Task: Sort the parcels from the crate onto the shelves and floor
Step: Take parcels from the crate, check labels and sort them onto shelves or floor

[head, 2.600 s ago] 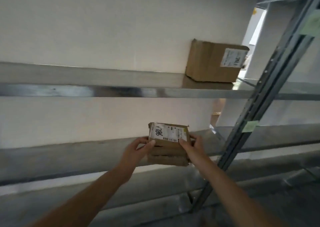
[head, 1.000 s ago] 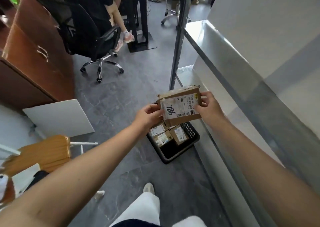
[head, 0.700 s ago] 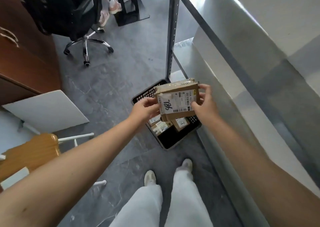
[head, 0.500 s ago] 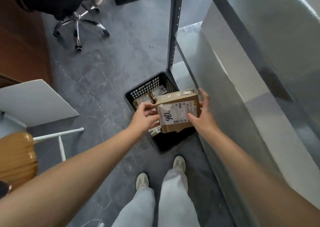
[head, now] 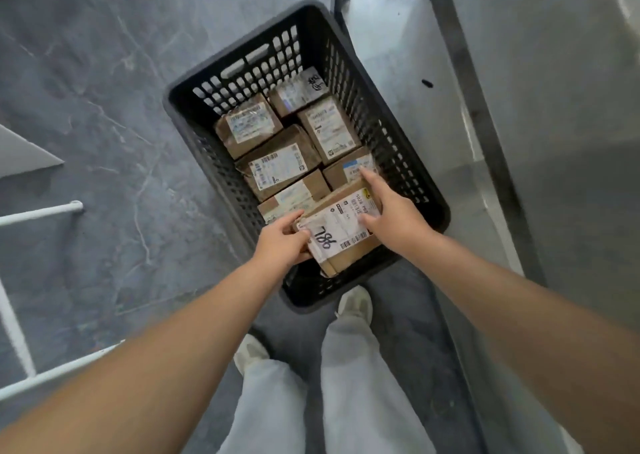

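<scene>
Cardboard parcel (head: 348, 259), white label (head: 341, 225), black perforated crate (head: 242, 59)

A flat white board (head: 24, 156) enters the view at 9 o'clock, with one pointed corner visible. Below it, from 9 to 8 o'clock, a white tubular frame (head: 41, 213) shows three members: a horizontal tube ending in a rounded cap, an upright tube at the picture edge, and a slanted tube lower down. At 6 o'clock are two legs in pale grey trousers (head: 346, 384); the light-coloured left shoe (head: 250, 351) sits nearer 6 o'clock than the right shoe (head: 355, 306), and both toes point toward 12 o'clock.
</scene>
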The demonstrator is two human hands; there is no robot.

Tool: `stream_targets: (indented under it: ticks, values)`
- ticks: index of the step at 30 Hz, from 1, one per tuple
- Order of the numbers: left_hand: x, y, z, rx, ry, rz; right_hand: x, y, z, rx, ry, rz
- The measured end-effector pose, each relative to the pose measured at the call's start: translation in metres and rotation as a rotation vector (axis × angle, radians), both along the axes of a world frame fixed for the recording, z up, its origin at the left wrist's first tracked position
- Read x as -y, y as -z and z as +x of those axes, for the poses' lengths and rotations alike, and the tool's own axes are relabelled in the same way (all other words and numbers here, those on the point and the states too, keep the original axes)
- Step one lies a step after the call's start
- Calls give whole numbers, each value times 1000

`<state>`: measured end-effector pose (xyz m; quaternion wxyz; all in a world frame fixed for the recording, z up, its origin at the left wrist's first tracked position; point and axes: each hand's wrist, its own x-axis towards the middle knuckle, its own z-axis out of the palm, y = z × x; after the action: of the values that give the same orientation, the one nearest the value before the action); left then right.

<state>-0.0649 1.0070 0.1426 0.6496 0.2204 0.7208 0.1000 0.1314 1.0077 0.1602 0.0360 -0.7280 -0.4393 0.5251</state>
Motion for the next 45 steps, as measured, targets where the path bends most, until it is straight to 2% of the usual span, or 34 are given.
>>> stream_targets:
  ticks: [6,10,13,16,21,24,28,36,42,45]
  values:
    - [3,69,8,-68,11,-153,-8,73,-3,30,-56,-190]
    - [5,96,5,-276,102,-189,-3,109,-21,59,-70,-271]
    - [12,105,3,-461,257,-204,10,126,-36,44,-59,-235]
    - [15,104,8,-493,340,-217,17,138,-38,64,-90,-185]
    - [17,94,14,-532,394,-242,6,137,-35,11,-135,-222]
    - [19,93,16,-529,274,-263,2,138,-41,-15,-126,-199]
    - [13,96,36,-488,172,-238,-5,152,-42,72,-138,-207]
    - [55,103,55,-458,190,-183,12,169,-44,293,-222,-153]
    - [65,125,39,-271,194,-215,15,179,-51,297,-183,-185]
    - [59,138,28,-243,200,-230,13,180,-52,309,-183,-235]
